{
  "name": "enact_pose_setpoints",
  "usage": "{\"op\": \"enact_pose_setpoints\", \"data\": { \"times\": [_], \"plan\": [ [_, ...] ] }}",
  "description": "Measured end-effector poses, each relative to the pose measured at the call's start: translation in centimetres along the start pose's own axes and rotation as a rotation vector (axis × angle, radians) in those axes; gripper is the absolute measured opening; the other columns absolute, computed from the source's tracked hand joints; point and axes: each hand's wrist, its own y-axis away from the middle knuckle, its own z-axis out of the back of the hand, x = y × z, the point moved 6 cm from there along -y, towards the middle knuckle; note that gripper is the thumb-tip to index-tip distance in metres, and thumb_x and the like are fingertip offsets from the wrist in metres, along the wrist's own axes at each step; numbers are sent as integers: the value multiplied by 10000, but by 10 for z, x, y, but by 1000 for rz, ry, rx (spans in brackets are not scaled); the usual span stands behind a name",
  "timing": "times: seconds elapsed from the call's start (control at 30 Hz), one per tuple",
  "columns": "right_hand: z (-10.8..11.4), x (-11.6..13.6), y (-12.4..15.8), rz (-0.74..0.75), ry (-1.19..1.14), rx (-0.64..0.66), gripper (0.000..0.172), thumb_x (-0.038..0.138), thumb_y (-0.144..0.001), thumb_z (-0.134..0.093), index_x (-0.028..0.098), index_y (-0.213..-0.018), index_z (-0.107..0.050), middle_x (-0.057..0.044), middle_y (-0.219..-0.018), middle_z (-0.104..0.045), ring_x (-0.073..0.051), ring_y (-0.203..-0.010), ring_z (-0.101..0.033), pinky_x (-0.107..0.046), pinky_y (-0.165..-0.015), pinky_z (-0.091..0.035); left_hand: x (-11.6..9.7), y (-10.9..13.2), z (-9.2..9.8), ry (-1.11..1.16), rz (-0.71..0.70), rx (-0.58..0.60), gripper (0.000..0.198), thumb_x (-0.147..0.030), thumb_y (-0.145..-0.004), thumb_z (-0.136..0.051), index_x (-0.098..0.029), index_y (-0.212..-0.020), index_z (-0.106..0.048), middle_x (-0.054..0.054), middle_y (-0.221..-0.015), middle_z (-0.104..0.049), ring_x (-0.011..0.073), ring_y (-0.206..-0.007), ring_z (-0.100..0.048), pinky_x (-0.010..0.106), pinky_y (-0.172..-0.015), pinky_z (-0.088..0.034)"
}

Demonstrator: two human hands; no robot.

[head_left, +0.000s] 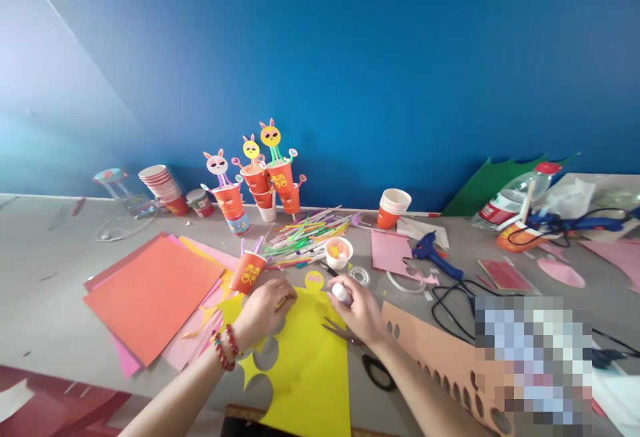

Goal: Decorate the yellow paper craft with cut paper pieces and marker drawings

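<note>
My right hand grips a white glue stick, its rounded end pointing towards the middle of the table. The fingers of my left hand are pinched together near the top edge of a yellow paper sheet with round pieces cut from its left side. A small yellow edge shows at those fingers, but what it belongs to is unclear. Between the hands lies a yellow paper disc with pink ovals on it. Black-handled scissors rest partly on the sheet, beneath my right wrist.
Paper-cup figures with rabbit heads stand by the blue wall. Nearby are a pile of coloured pipe cleaners, a cup of paper scraps and stacked orange paper. Rightward lie a blue glue gun, its cable and a bottle.
</note>
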Motion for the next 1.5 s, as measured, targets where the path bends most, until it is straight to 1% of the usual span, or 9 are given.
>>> {"op": "enact_pose_setpoints", "data": {
  "times": [0.07, 0.23, 0.33, 0.53, 0.7, 0.8, 1.13, 1.3, 1.5],
  "plan": [
    [5, 1, 1, 25, -61, -60, 64, 273, -895, -593, 226, -888, -636, -32, -842, -718, -219, -770, -683, -302, -709, -541, -9, 1, -4, 41, -3, 25, 195, -238, -956, -506, -199, -906, -690, 55, -929, -720, 210, -882, -666, 320, -807, -522],
    [47, -1, 6, 89, -240, -458, 100, 300, -896, -635, 207, -858, -639, -32, -821, -684, -169, -599, -617, -299, -581, -503, -37, -10, -14, 115, -52, 64, 189, -230, -958, -500, -213, -950, -688, 40, -949, -730, 193, -881, -680, 287, -800, -514],
    [67, -6, 4, 57, -338, -598, 144, 310, -932, -598, 194, -851, -622, 8, -712, -638, -117, -473, -526, -269, -513, -454, -54, -24, -26, 71, -101, 120, 203, -233, -961, -486, -212, -1021, -679, 54, -1013, -721, 202, -889, -686, 285, -781, -522],
    [74, -2, -2, 70, -329, -625, 182, 341, -949, -574, 191, -849, -593, 16, -693, -625, -102, -456, -507, -251, -495, -460, -79, -60, -56, -165, -126, 195, 163, -172, -903, -537, -167, -974, -684, 102, -979, -705, 256, -884, -685, 341, -765, -532],
    [67, -8, 0, 35, -367, -594, 168, 360, -943, -591, 192, -943, -586, 23, -694, -627, -99, -461, -513, -235, -479, -472, -89, -67, -66, -155, -171, 187, 112, -185, -881, -575, -167, -841, -678, 88, -880, -704, 236, -827, -681, 310, -721, -516],
    [66, -14, 0, -3, -391, -588, 183, 357, -925, -624, 197, -998, -573, 33, -687, -619, -105, -476, -521, -229, -479, -459, -82, -66, -57, -128, -162, 154, 182, -210, -907, -558, -183, -777, -681, 56, -808, -705, 208, -786, -677, 275, -696, -501],
    [63, -20, -2, -48, -365, -580, 272, 335, -866, -666, 216, -1087, -560, 25, -745, -612, -137, -525, -521, -261, -510, -441, -36, -65, 19, 22, -71, -112, 215, -268, -968, -503, -201, -973, -707, 54, -966, -742, 202, -893, -679, 279, -768, -513],
    [64, -21, -4, -48, -417, -579, 281, 271, -837, -639, 223, -1098, -551, 28, -763, -612, -139, -561, -524, -252, -523, -431, -23, -57, 35, 31, -42, -125, 214, -284, -972, -508, -206, -970, -707, 41, -950, -737, 194, -874, -671, 272, -745, -509],
    [75, -19, -4, -77, -483, -689, 241, 249, -830, -633, 212, -1063, -586, 39, -736, -615, -140, -562, -549, -247, -523, -420, -30, -71, 49, -62, -137, -118, 227, -250, -978, -481, -198, -952, -700, 44, -961, -718, 191, -908, -661, 275, -807, -490]
  ]
}}
